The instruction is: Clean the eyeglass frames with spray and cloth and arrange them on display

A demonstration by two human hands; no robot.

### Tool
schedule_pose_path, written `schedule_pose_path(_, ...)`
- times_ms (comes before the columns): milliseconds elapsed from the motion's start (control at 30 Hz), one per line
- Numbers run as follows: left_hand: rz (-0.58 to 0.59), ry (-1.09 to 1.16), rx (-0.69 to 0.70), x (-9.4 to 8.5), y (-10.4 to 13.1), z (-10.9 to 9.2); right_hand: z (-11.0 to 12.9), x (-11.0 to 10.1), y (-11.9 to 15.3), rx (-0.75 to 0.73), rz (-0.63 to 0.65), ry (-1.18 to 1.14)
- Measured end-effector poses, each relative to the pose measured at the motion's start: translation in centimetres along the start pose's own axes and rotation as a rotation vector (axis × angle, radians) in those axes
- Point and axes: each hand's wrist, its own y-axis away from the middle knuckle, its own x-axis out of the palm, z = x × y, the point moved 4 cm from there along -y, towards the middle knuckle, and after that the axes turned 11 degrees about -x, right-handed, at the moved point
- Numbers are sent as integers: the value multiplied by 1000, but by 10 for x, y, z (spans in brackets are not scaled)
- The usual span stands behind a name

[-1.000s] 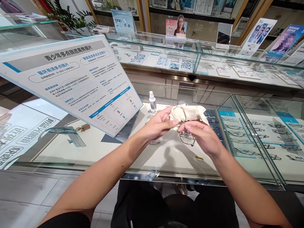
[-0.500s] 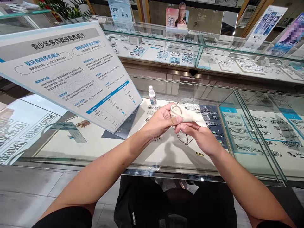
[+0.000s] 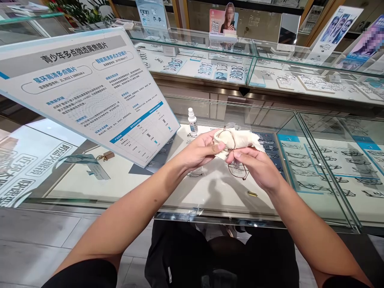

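Observation:
Above the glass counter, a pair of thin-framed eyeglasses [image 3: 239, 171] is held between my two hands. A cream cleaning cloth [image 3: 240, 139] covers one lens, while the other lens hangs bare below my fingers. My left hand [image 3: 204, 149] is closed with the thumb pressing the cloth near the frame. Fingers of my right hand [image 3: 253, 162] pinch the glasses around the middle of the frame, with the cloth's loose edge lying over them. Part of the frame is hidden by the cloth and fingers.
A white spray bottle [image 3: 193, 121] stands on the counter beyond my left hand. A large printed sign [image 3: 99, 96] leans in from the left. A small yellow-and-black item [image 3: 252, 194] lies below my right hand. Glass display cases [image 3: 330, 168] with eyeglasses extend right.
The glasses have turned and shifted slightly right, so the bare lens hangs further right. My left thumb has moved left on the cloth, and more of the covered rim shows.

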Motion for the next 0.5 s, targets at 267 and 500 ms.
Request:
schedule_pose_path(267,-125,-70,78,4,1,8,3,11,-1,-7,56,58)
schedule_pose_path(500,-139,-60,31,4,1,7,9,16,3,-17,71,57)
